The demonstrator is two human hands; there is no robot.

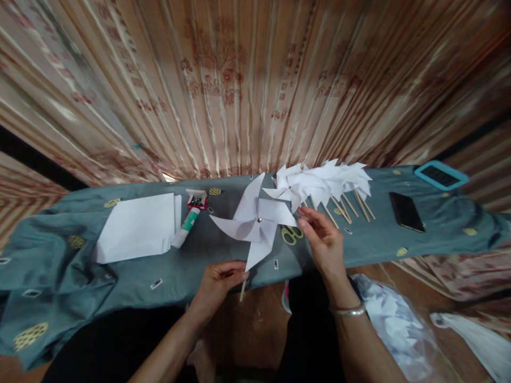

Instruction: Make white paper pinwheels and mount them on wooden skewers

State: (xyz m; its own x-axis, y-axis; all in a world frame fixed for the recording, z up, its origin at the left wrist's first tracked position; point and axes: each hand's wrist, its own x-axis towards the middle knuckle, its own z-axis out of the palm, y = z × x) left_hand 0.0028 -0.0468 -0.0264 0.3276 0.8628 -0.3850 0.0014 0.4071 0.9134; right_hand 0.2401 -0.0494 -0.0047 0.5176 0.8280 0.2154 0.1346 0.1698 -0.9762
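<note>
Right now your left hand [219, 281] is pinched shut on the thin wooden stick [243, 290] of a white paper pinwheel [255, 222], gripping it just below the lowest blade, so the pinwheel stands up above that hand over the near edge of the counter [191, 266]. A small metal pin [259, 219] shows at the pinwheel's hub. Your right hand [324, 240] is raised just beside the pinwheel's right blade, fingers loosely curled with the fingertips [302, 217] close to the paper; whether they actually touch it you cannot tell from this view. It holds nothing that shows. A metal bangle [348, 310] sits on that wrist.

Just beyond your right hand lies a row of finished pinwheels [323, 183], overlapping one another, their sticks pointing back toward you. Between your two hands, on the cloth under the held pinwheel, a pair of yellow-handled scissors [291, 234] peeks out. Farther out from your right hand a dark phone [406, 211] lies flat, and past it, at the counter's far corner, a blue-rimmed device [441, 175].

Beyond your left hand, to its outer side, a stack of white paper sheets [138, 227] rests on the cloth, with a glue stick [186, 227] touching its edge and a small open box of pins [196, 200] just behind that. Below your right forearm sits a clear bag of paper scraps [393, 327].
</note>
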